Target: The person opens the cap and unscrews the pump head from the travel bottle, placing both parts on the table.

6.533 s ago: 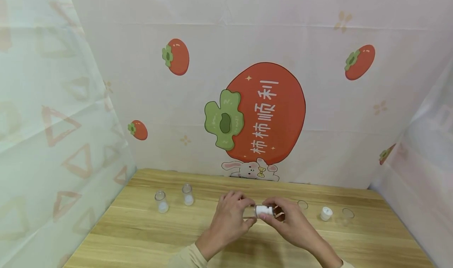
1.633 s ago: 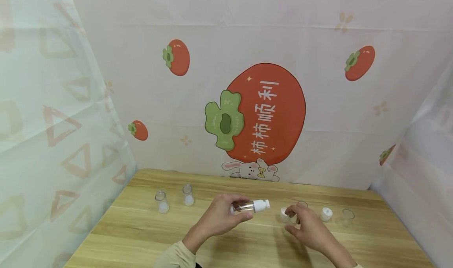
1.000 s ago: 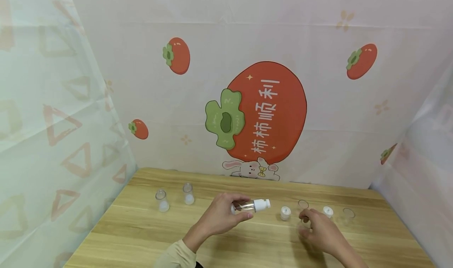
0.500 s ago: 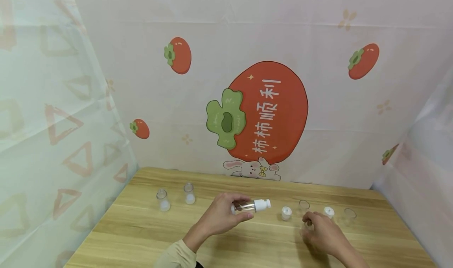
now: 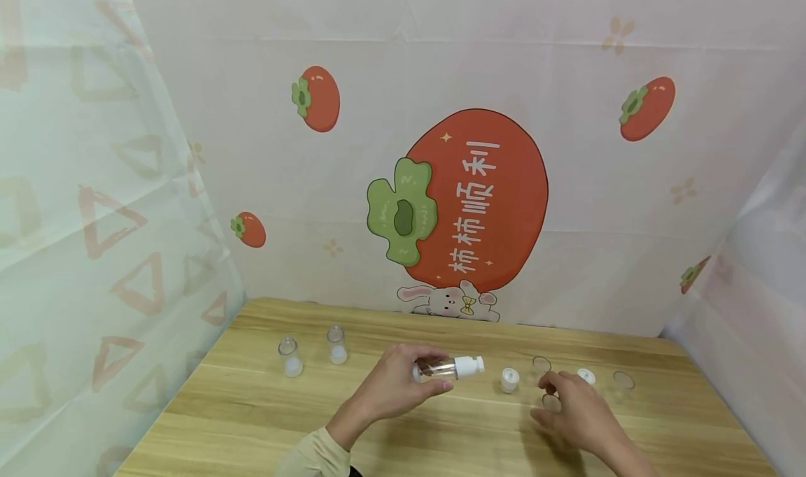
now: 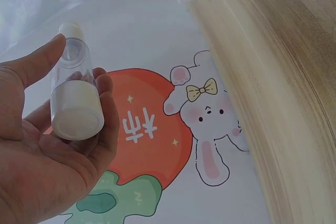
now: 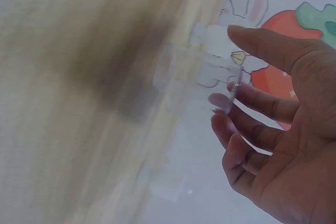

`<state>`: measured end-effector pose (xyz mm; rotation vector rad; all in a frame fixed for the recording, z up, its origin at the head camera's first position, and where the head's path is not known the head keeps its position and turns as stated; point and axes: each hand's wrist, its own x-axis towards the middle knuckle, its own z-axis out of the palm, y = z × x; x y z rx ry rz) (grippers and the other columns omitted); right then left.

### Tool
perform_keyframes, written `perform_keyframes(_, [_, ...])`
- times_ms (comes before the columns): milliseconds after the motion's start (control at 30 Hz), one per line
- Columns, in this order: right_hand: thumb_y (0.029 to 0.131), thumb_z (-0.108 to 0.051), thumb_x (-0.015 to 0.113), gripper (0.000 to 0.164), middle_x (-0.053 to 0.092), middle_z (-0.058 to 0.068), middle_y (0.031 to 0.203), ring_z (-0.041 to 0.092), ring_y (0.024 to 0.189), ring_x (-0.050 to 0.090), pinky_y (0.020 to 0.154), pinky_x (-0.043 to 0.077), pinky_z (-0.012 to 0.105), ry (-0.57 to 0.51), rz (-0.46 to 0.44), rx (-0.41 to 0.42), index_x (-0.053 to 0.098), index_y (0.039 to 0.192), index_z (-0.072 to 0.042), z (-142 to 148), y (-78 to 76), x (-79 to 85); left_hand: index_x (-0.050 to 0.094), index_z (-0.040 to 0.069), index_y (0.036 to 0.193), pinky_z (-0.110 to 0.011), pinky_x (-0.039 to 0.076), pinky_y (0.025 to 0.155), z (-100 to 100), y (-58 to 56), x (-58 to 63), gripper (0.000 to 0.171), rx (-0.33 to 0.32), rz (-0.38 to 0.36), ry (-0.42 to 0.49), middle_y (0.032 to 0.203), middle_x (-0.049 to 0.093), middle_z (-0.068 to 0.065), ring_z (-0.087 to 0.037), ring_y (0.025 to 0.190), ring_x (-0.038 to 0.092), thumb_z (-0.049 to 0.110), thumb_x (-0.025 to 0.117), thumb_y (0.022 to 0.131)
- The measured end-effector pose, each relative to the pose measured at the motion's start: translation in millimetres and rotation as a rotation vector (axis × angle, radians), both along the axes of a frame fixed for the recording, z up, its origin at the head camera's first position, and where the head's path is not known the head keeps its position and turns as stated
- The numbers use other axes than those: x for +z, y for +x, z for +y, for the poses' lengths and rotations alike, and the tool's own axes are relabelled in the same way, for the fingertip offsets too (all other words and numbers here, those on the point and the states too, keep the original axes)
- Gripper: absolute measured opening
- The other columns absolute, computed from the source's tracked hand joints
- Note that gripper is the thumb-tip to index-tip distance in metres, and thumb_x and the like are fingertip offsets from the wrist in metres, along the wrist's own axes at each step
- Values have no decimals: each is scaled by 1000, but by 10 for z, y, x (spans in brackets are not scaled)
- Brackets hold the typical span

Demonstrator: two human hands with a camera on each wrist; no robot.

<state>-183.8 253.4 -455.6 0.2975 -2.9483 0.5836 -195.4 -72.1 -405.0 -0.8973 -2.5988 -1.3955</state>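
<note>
My left hand [image 5: 403, 382] holds a clear pump bottle [image 5: 439, 369] on its side, white pump head pointing right. In the left wrist view thumb and fingers wrap the bottle [image 6: 76, 85], its white base toward the camera. At the right my right hand [image 5: 576, 407] is around a clear cap [image 5: 550, 402] standing on the table. The right wrist view shows the thumb apart from this cap [image 7: 202, 74], the fingers loosely bent beside its rim; whether a fingertip touches it is hard to tell.
White pump heads stand at the right: one [image 5: 510, 379] in the open, another [image 5: 585, 377] partly behind my right hand. Clear caps, one [image 5: 541, 365] farther back and one [image 5: 623, 380] farther right, are near them. Two clear bottle bodies [image 5: 290, 357] [image 5: 336, 345] stand at the left.
Both hands were together on the bottle earlier; now only the left holds it. The right hand moved right with the clear cap, set it down and loosened. Another white pump head appeared on the table.
</note>
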Motion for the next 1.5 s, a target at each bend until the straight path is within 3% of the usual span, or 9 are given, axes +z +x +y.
perform_keyframes(233, [73,-36,91,42,67,-2,96,22,93,62,75,52,42,-41,87,39,71,102,-13,-70,-13,98,75,10,112,-23,53,79,22,28,30,30,-2,36,-16,99,72,9,-3,87,65,20,84,85])
perform_keyframes(400, [73,-37,91,44,68,-5,97,19,93,62,76,52,38,-172,86,84,72,105,-14,-168,-33,174,75,8,113,-25,55,80,42,48,25,32,-8,60,-39,102,73,6,-2,89,64,18,85,84])
perform_keyframes(633, [76,-44,89,51,68,-9,100,10,92,59,72,50,29,-351,73,191,69,114,-17,-294,29,240,75,9,110,-21,55,77,97,82,13,31,-22,160,-101,99,73,3,0,85,64,18,86,83])
perform_keyframes(767, [80,-35,88,47,66,-11,98,10,88,61,73,51,29,-438,76,294,67,117,-17,-356,46,258,75,10,110,-19,54,76,134,99,7,31,-9,205,-149,100,73,3,-1,85,64,20,87,82])
perform_keyframes(900, [83,-22,86,45,66,-5,99,16,87,63,71,53,29,-506,70,421,64,121,-11,-411,35,257,75,13,109,-16,51,76,176,107,-4,31,-2,256,-185,100,73,5,-4,85,65,21,88,81])
perform_keyframes(1033, [87,-12,81,42,66,-1,100,13,85,63,69,55,29,-566,60,505,61,123,-5,-466,26,252,75,14,108,-15,49,75,215,116,-23,31,5,314,-216,100,73,6,-4,84,65,22,88,81])
perform_keyframes(1267, [99,-11,66,26,70,5,94,8,76,64,64,55,28,-644,-28,510,61,122,0,-573,31,263,75,15,108,-16,48,75,266,120,-67,33,16,418,-224,98,73,7,-4,85,63,24,89,80])
perform_keyframes(1500, [104,-14,58,12,68,6,88,17,70,67,59,54,29,-659,-66,520,67,110,-8,-628,31,303,75,15,107,-16,48,76,307,119,-88,35,34,480,-207,97,73,8,-5,87,63,24,91,77])
